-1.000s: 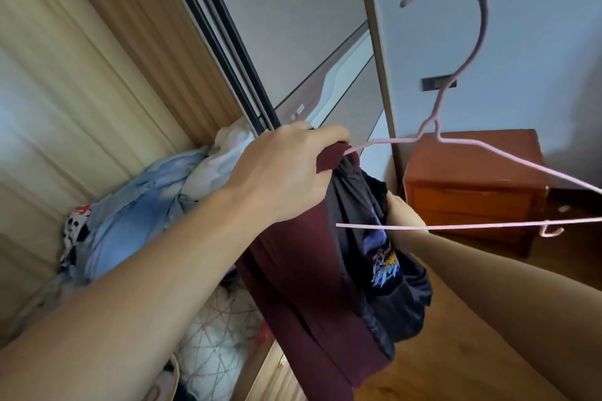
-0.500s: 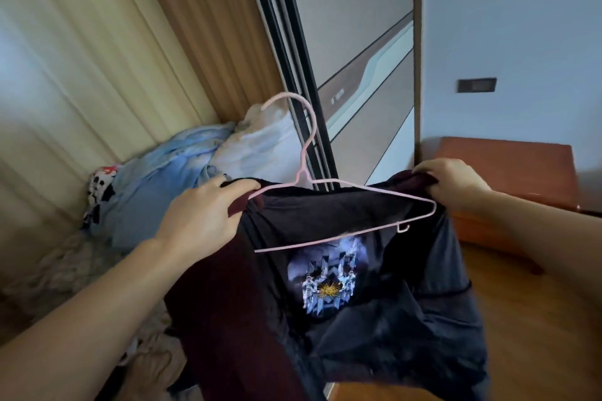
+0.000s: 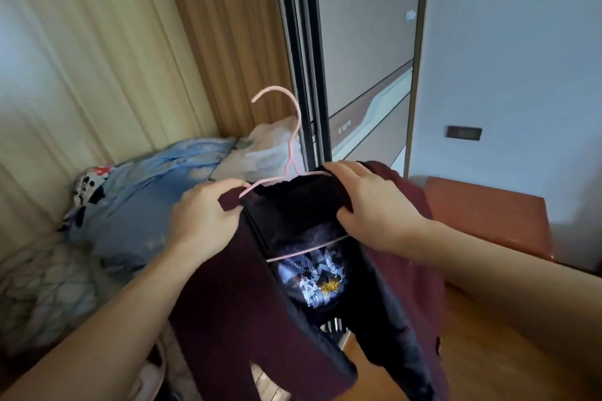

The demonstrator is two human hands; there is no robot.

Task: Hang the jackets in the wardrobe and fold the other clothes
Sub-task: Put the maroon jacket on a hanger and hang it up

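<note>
Since the earlier frame the right hand has slid inward to the collar. Both hands' fingers grasp the maroon jacket on the pink hanger; left hand pinches the shoulder. Unhung; pile of clothes on the bed, far left, unfolded.

Pink hanger: both shoulder ends hidden inside maroon jacket. Jacket hem cut off by bottom edge. Printed emblem on the inner dark lining too blurred to read. Both forearms run out of frame.
</note>
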